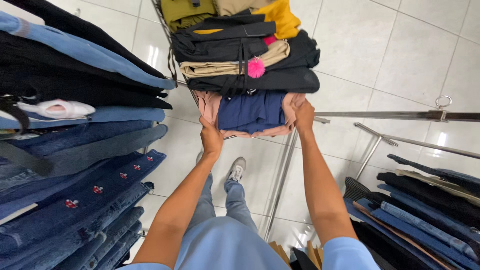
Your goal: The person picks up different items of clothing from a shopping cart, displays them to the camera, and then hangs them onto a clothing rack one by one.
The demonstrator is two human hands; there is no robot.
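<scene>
We look down our own arms at a metal rack (167, 30) stacked with folded clothes, and both our hands are on the lowest bundle of that stack, a pink garment (287, 107) wrapped around a navy blue garment (247, 112). Our left hand (211, 137) comes up from below at the bundle's left lower corner, fingers curled closed and pinching the pink cloth there. Our right hand (303, 112) grips the bundle's right edge, fingers closed around the pink fabric, thumb side toward us. The bundle sits at the near end of the stack, just under a black folded garment (260, 80) and touching it; above that lie a beige garment (225, 65), a black jacket (220, 37) with straps, a yellow piece (282, 17) and an olive one (182, 10). A bright pink pompom (256, 67) hangs against the beige and black layers. To our left a dense row of hanging jeans (75, 200) in blue denim, some with small red and white patches, fills the frame, with dark tops above them. To our right a chrome rail (395, 115) runs across, and below it hang more jeans and dark trousers (425, 220). Beneath us we see our grey jeans, one pale sneaker (236, 169) and the white tiled floor (400, 50).
</scene>
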